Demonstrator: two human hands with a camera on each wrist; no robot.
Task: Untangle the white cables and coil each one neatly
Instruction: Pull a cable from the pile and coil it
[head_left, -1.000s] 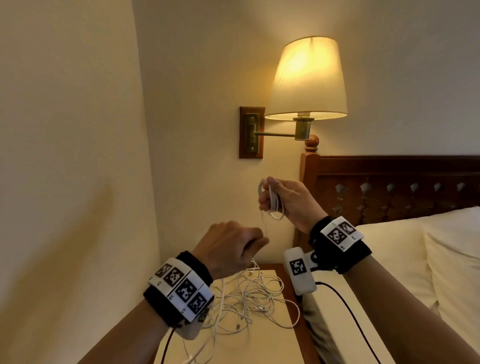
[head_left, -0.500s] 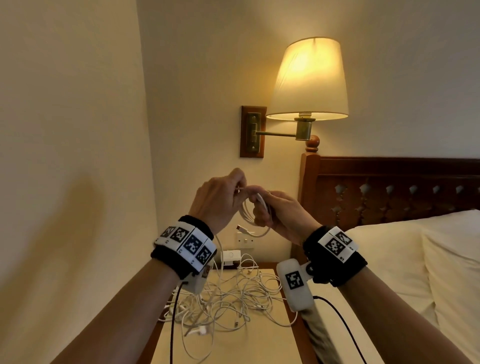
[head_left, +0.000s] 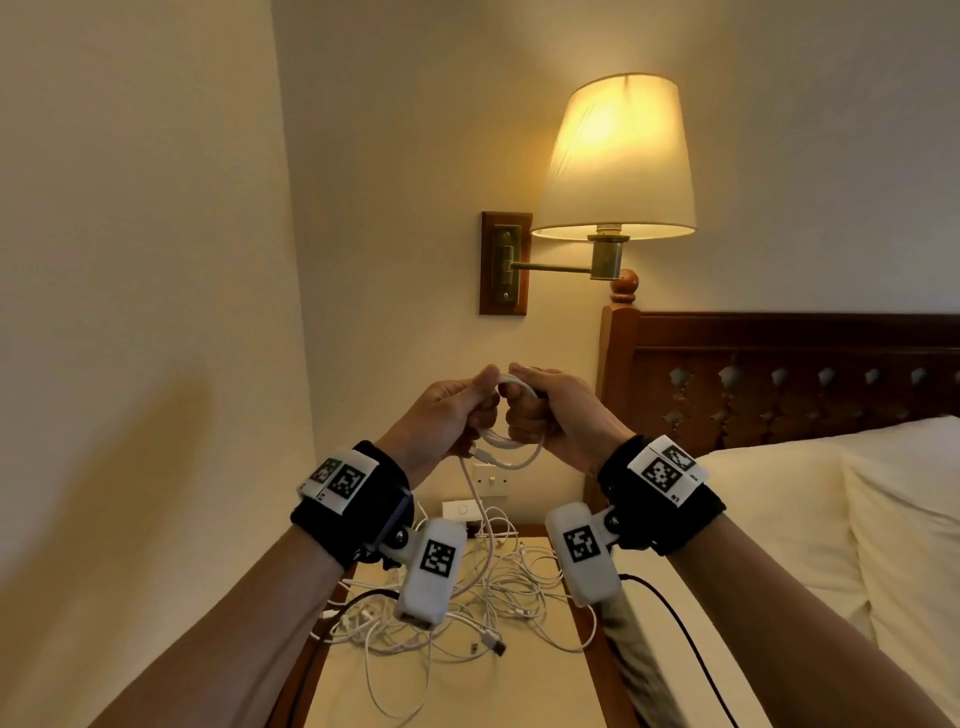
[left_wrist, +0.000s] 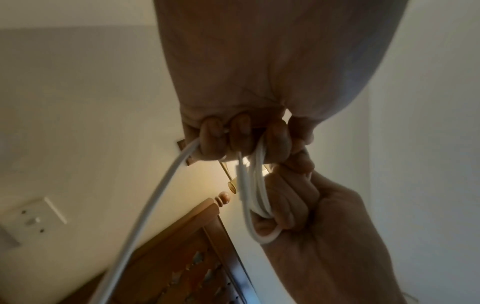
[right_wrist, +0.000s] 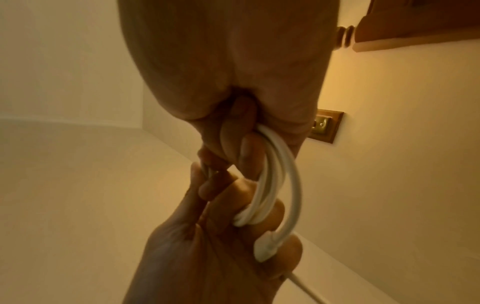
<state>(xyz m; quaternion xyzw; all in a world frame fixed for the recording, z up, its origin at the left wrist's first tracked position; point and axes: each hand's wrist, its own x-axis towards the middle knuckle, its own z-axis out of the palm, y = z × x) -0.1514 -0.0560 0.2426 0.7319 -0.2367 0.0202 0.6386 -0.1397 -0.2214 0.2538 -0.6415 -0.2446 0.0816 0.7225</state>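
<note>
Both hands are raised in front of the wall, side by side, holding one small coil of white cable (head_left: 511, 441). My right hand (head_left: 540, 410) grips the coil's loops (right_wrist: 270, 185) in curled fingers. My left hand (head_left: 457, 410) pinches the same coil (left_wrist: 255, 185) from the other side, and the cable's free length (left_wrist: 155, 195) runs out of its fist down to the nightstand. A white plug end (right_wrist: 263, 246) hangs off the coil. A tangled pile of white cables (head_left: 467, 597) lies on the nightstand (head_left: 519, 696) below the hands.
A lit wall lamp (head_left: 618, 156) hangs above the hands. A wooden headboard (head_left: 779, 374) and a bed with pillows (head_left: 831, 519) lie to the right. A wall socket (head_left: 491, 480) and a white adapter (head_left: 460, 510) sit behind the pile. A wall stands close on the left.
My left hand rose from above the pile to meet the right hand at the coil. Both hands now hold the coil a little lower, and it has gained a loop.
</note>
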